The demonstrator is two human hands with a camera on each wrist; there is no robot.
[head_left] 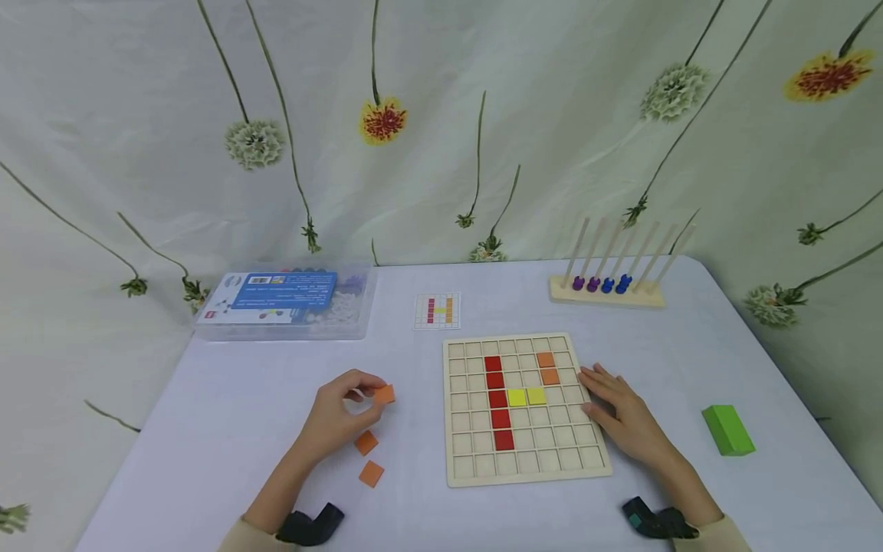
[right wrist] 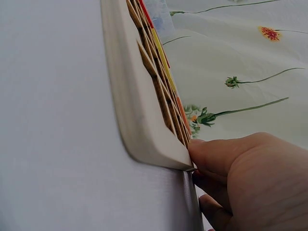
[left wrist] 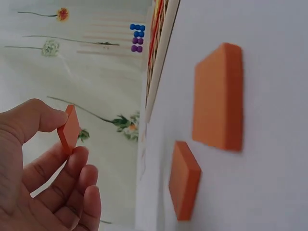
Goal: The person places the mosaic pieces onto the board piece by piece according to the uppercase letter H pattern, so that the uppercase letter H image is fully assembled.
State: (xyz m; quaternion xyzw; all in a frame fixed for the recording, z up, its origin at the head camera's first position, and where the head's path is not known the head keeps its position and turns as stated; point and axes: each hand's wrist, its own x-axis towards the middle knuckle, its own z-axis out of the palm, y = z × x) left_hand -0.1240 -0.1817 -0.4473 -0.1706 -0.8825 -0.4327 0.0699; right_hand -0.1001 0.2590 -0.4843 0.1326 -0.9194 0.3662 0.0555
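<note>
My left hand [head_left: 334, 418] pinches a small orange square tile [head_left: 384, 394] between thumb and fingertips, raised to the left of the wooden grid board [head_left: 485, 465]. In the left wrist view the held tile [left wrist: 71, 129] is seen nearly edge-on. Below that hand, two more orange tiles [head_left: 366, 442] lie on the table. On the board sit a column of several red tiles [head_left: 498, 399], two yellow tiles [head_left: 526, 396] in a row beside it, and two orange tiles [head_left: 548, 369] at upper right. My right hand [head_left: 626, 418] rests with extended fingers at the board's right edge.
Behind the board lies a pattern card [head_left: 438, 310] with coloured squares. A clear plastic case [head_left: 345, 326] with a blue label is at back left. A wooden peg stand [head_left: 607, 295] with purple and blue beads stands back right. A green block [head_left: 728, 431] lies far right.
</note>
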